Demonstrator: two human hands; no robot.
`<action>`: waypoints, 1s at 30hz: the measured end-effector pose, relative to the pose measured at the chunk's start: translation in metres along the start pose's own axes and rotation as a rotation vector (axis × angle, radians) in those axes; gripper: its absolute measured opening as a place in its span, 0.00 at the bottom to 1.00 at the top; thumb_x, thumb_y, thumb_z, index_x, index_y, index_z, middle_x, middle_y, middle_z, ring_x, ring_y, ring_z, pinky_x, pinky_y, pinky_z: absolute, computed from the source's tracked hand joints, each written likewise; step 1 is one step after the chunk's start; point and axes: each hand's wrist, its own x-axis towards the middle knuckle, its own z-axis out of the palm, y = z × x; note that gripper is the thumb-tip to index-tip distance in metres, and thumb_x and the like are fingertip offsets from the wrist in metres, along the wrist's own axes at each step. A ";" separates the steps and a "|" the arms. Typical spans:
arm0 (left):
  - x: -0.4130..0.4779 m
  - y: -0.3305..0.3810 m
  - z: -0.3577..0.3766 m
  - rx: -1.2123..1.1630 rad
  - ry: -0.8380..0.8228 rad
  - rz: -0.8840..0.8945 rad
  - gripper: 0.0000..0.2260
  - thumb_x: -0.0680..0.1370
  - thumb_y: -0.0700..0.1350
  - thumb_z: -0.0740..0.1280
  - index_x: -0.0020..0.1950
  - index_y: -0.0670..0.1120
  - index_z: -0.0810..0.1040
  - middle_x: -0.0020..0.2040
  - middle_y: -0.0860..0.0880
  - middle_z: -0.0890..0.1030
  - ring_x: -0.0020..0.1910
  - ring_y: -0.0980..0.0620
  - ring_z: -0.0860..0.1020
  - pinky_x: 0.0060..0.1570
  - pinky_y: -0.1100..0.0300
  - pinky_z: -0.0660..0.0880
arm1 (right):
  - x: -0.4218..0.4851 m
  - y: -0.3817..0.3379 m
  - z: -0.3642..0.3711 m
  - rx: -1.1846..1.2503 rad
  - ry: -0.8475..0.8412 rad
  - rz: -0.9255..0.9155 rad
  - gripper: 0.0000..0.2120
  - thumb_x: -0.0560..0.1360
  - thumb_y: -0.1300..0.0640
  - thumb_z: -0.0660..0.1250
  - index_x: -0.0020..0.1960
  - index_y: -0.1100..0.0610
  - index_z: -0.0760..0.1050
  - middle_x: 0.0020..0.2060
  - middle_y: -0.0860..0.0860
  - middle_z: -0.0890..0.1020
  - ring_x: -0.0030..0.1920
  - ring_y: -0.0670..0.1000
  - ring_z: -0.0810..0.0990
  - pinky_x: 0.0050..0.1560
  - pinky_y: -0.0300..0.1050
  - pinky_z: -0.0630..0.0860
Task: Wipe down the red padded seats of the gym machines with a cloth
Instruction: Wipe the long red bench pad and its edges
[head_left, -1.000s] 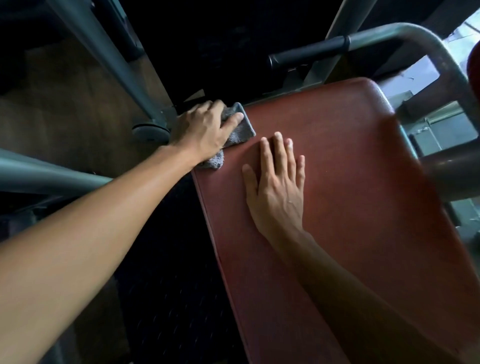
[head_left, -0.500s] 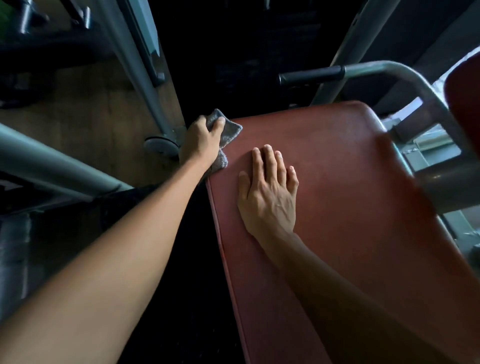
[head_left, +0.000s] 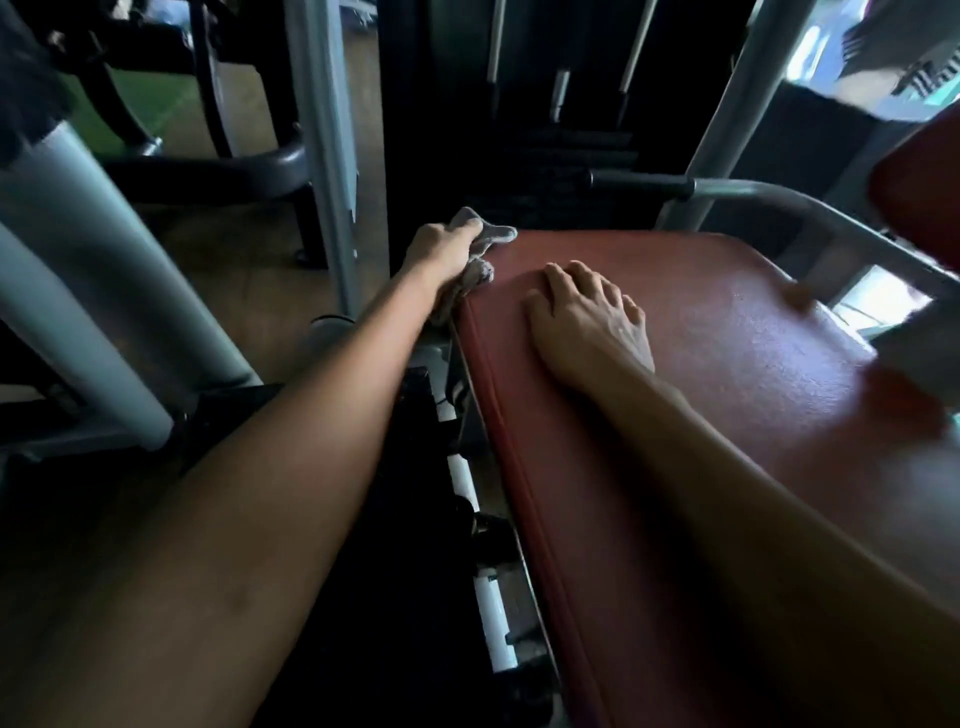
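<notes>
The left forearm (head_left: 291, 441) stretches far forward, and the left hand (head_left: 441, 252) curls its fingers round a bunched cloth (head_left: 496, 234). The right forearm (head_left: 753, 493) angles inward. The right hand (head_left: 592, 325) lies palm down, its fingers loosely spread and holding nothing.

Two bare hands are in view: one left hand (head_left: 441, 249) and one right hand (head_left: 587, 322). There is one crumpled grey cloth (head_left: 483, 241).

There are two red padded seats: one broad red seat pad (head_left: 727, 374) and one smaller red pad (head_left: 924, 182), cut off by the right edge.

One black foam grip (head_left: 639, 183) shows.

Three slim shiny metal rods stand in the dark weight stack: one long left rod (head_left: 496, 47), one long right rod (head_left: 635, 52) and one short middle rod (head_left: 558, 93).

There are two grey painted upright posts, a left post (head_left: 322, 130) and a right post (head_left: 737, 93), and one thick pale grey tube (head_left: 78, 260).

Two short white cylinders are plain to see, an upper cylinder (head_left: 462, 480) and a lower cylinder (head_left: 493, 618).
</notes>
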 end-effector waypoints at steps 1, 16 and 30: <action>-0.003 -0.003 0.000 -0.127 -0.024 0.009 0.21 0.74 0.57 0.68 0.51 0.39 0.83 0.52 0.42 0.85 0.42 0.45 0.83 0.47 0.54 0.78 | -0.001 -0.001 -0.001 -0.008 0.007 -0.016 0.24 0.82 0.43 0.48 0.75 0.48 0.63 0.77 0.49 0.62 0.77 0.54 0.58 0.75 0.57 0.52; -0.013 -0.064 0.032 -0.673 -0.005 0.147 0.20 0.75 0.54 0.62 0.51 0.37 0.80 0.51 0.38 0.84 0.51 0.39 0.81 0.60 0.45 0.76 | -0.033 -0.013 -0.011 -0.035 -0.039 -0.095 0.24 0.82 0.44 0.50 0.76 0.47 0.61 0.78 0.49 0.60 0.77 0.54 0.57 0.74 0.58 0.52; -0.092 -0.035 0.023 -0.675 -0.032 0.199 0.15 0.83 0.41 0.54 0.46 0.35 0.76 0.38 0.49 0.86 0.37 0.56 0.83 0.37 0.67 0.78 | -0.079 0.011 -0.025 -0.024 -0.122 -0.150 0.24 0.84 0.43 0.48 0.79 0.45 0.56 0.79 0.44 0.56 0.79 0.48 0.53 0.76 0.50 0.51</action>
